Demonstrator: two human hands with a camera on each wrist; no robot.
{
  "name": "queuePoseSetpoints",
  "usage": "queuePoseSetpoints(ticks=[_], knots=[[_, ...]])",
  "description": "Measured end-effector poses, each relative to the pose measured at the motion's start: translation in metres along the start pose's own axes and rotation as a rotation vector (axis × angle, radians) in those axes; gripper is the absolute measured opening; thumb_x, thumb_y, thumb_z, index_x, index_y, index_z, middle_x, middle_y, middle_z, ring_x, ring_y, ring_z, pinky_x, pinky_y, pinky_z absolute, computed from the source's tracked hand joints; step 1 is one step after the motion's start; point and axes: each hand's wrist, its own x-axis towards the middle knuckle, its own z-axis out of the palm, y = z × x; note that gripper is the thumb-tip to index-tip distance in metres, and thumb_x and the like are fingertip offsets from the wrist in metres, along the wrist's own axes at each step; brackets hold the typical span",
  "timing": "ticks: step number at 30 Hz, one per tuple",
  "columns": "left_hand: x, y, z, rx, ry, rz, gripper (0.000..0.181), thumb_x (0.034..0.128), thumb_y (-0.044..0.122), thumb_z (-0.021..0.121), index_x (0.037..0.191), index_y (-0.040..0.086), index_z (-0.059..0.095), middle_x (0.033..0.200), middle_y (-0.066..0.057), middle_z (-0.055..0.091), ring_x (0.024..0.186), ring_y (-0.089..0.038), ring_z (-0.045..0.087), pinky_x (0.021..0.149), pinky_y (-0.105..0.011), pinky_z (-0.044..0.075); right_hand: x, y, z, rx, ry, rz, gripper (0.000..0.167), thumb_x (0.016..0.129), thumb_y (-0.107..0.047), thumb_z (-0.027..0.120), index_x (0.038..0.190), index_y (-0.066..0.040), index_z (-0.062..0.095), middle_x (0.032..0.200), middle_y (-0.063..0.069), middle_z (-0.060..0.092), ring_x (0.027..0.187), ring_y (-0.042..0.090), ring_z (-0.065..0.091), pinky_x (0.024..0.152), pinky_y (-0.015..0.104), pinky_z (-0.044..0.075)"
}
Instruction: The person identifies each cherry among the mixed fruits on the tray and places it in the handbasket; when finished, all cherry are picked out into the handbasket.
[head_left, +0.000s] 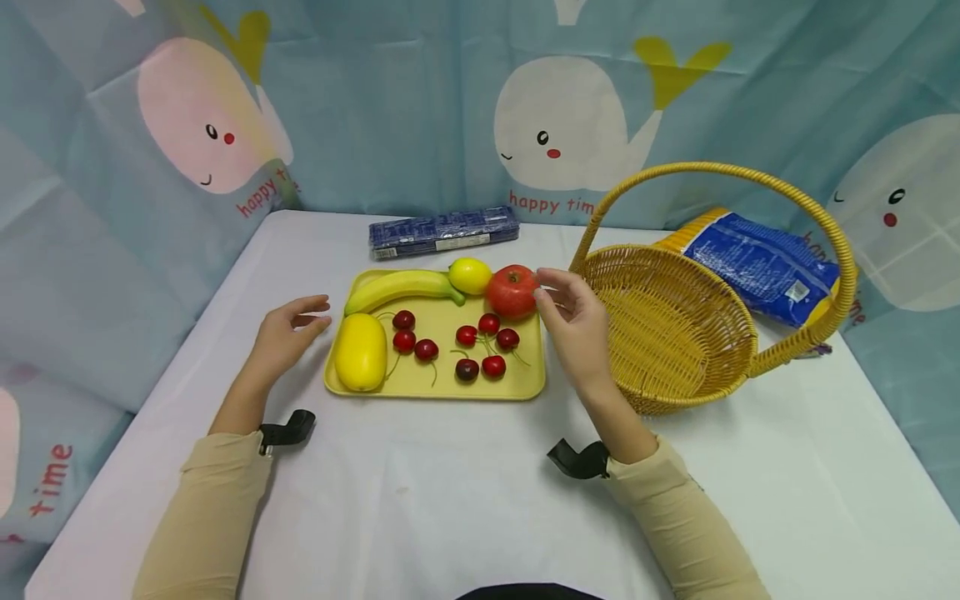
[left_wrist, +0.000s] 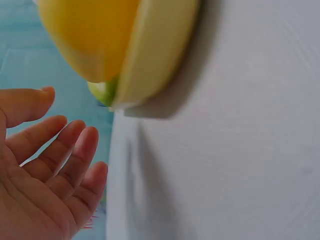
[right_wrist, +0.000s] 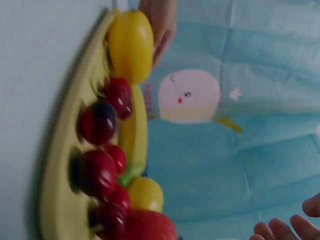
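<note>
A yellow tray [head_left: 442, 385] holds a banana [head_left: 405, 285], a lemon [head_left: 470, 276], a round red fruit [head_left: 512, 293], a plump yellow oval fruit [head_left: 361, 353] and several cherries [head_left: 492, 367] with stems. Left of the tray my left hand [head_left: 281, 337] hovers with nothing in it, its fingers relaxed and apart from the oval fruit. My right hand [head_left: 583, 337] is raised between the tray and the basket, fingertips nearest the red fruit. In the right wrist view its fingers [right_wrist: 305, 227] appear at the lower right corner, away from the fruit and holding nothing.
A woven basket [head_left: 660, 398] with a tall arched handle stands right of the tray. Behind it lies a blue and yellow bag [head_left: 761, 258]. A dark blue packet [head_left: 446, 232] lies behind the tray. A whale-print curtain [head_left: 420, 108] borders the white table [head_left: 420, 500].
</note>
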Motion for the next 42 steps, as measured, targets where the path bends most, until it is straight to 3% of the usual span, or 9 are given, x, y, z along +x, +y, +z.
queuePoseSetpoints(ticks=[5,10,17,20,26,33,42], knots=[[0.003,-0.008,0.005,0.004,-0.009,-0.071,0.045,0.0936,0.023,0.053,0.133,0.003,0.047,0.12,-0.019,0.056,0.097,-0.029,0.052,0.062,-0.012,0.043,-0.009,0.008,0.016,0.038,-0.046,0.059,0.024,0.09,-0.001,0.054,0.112,0.01,0.056,0.111,0.024,0.058,0.099,0.031,0.057,0.084,0.026,0.047],[0.005,-0.012,0.008,-0.002,-0.015,-0.081,0.045,0.0919,0.022,0.057,0.131,0.001,0.049,0.115,-0.02,0.058,0.089,-0.021,0.054,0.061,-0.013,0.046,-0.016,0.02,0.027,0.008,-0.081,0.097,0.023,0.088,-0.001,0.058,0.109,0.01,0.058,0.107,0.025,0.06,0.095,0.029,0.059,0.08,0.029,0.049],[0.007,-0.015,0.009,0.02,-0.081,-0.116,0.049,0.0891,0.028,0.061,0.129,0.001,0.051,0.115,-0.019,0.058,0.093,-0.025,0.051,0.063,-0.018,0.043,-0.019,0.062,0.034,-0.048,-0.088,0.152,0.021,0.084,-0.006,0.066,0.103,0.002,0.065,0.101,0.017,0.065,0.087,0.024,0.061,0.078,0.04,0.049],[0.008,-0.017,0.008,0.025,-0.11,-0.133,0.05,0.0885,0.03,0.061,0.129,0.002,0.051,0.116,-0.018,0.057,0.095,-0.026,0.05,0.064,-0.021,0.043,-0.02,0.071,0.034,-0.088,-0.092,0.174,0.02,0.082,-0.005,0.068,0.101,0.001,0.066,0.098,0.017,0.066,0.085,0.024,0.061,0.075,0.037,0.049],[0.01,-0.016,0.008,0.047,-0.148,-0.128,0.047,0.0881,0.025,0.062,0.128,0.001,0.052,0.113,-0.019,0.058,0.095,-0.028,0.05,0.064,-0.021,0.043,-0.024,0.08,0.033,-0.178,-0.164,0.224,0.024,0.078,-0.006,0.072,0.101,0.002,0.067,0.094,0.013,0.067,0.083,0.022,0.061,0.069,0.026,0.049],[0.01,-0.016,0.009,0.05,-0.161,-0.119,0.046,0.0877,0.019,0.063,0.128,-0.001,0.052,0.109,-0.021,0.059,0.093,-0.028,0.051,0.066,-0.021,0.042,-0.025,0.086,0.035,-0.258,-0.233,0.267,0.026,0.075,-0.006,0.075,0.1,-0.002,0.069,0.095,0.008,0.067,0.083,0.018,0.062,0.074,0.028,0.051],[0.009,-0.015,0.009,0.045,-0.165,-0.121,0.046,0.0877,0.018,0.063,0.128,-0.002,0.051,0.109,-0.021,0.059,0.094,-0.028,0.052,0.067,-0.02,0.042,-0.025,0.09,0.036,-0.404,-0.289,0.297,0.03,0.072,-0.008,0.077,0.101,-0.007,0.069,0.097,0.004,0.067,0.087,0.018,0.056,0.076,0.03,0.045]])
